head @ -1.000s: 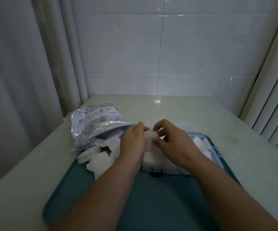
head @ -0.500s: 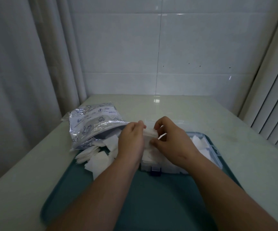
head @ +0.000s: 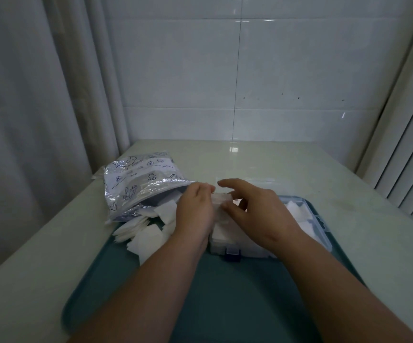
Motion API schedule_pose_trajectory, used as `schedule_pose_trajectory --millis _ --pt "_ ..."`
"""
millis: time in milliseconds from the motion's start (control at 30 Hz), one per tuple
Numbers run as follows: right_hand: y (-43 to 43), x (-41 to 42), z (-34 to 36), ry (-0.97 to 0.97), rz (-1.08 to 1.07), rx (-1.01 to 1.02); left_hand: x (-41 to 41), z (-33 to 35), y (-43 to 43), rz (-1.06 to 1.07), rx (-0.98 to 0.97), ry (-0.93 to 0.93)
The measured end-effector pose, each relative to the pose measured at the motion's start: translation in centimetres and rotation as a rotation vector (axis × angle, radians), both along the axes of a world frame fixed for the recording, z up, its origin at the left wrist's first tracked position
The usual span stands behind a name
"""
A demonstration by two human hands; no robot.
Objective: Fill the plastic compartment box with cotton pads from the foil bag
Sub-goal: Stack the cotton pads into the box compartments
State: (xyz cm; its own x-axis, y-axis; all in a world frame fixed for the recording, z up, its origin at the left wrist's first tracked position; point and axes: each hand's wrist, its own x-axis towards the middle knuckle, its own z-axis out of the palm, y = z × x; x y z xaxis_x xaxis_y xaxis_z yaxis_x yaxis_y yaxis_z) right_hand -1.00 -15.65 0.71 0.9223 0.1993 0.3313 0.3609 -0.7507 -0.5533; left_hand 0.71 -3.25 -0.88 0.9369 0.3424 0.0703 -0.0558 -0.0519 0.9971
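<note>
Your stack of pads [head: 221, 198] is held at frame centre, just above the box [head: 248, 250], ready to drop into a compartment. Your left hand [head: 195, 211] pinches it, fingers together. Your right hand [head: 257, 214] arches over it, fingers apart, thumb touching, probably squaring it. The bag [head: 141, 184] lies open at left, spilling loose pads [head: 146, 237] onto the tray [head: 225, 305] within reach.

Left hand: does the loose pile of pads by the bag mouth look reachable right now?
Probably yes. The loose pads lie beside the left hand, nothing between them. That hand pinches a small stack of pads over the box, the right hand touching it too, so it must release first.
</note>
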Motion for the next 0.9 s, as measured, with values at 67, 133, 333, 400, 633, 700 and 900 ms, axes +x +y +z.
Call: schedule_pose_trajectory --millis 67,133,333,400,633,700,900 --pt "-0.02 0.12 -0.11 -0.003 0.007 -0.013 0.07 -0.06 0.01 0.021 0.001 -0.022" --pt "-0.1 0.32 -0.28 -0.008 -0.002 -0.02 0.13 -0.15 0.03 0.033 0.001 -0.026" --pt "0.01 0.28 0.01 -0.025 -0.011 -0.049 0.13 -0.11 -0.14 0.025 0.009 -0.03" --pt "0.1 0.11 0.09 -0.018 0.011 -0.055 0.09 -0.02 -0.1 0.028 -0.008 -0.036" --pt "0.13 0.29 -0.13 -0.02 -0.018 -0.068 0.27 -0.05 -0.02 0.016 -0.022 -0.029" --pt "0.27 0.24 -0.19 -0.003 -0.011 -0.048 0.2 0.01 -0.01 0.003 -0.022 -0.023" --pt "0.29 0.12 -0.13 0.04 0.017 0.025 0.25 0.07 0.0 -0.022 0.06 -0.003"
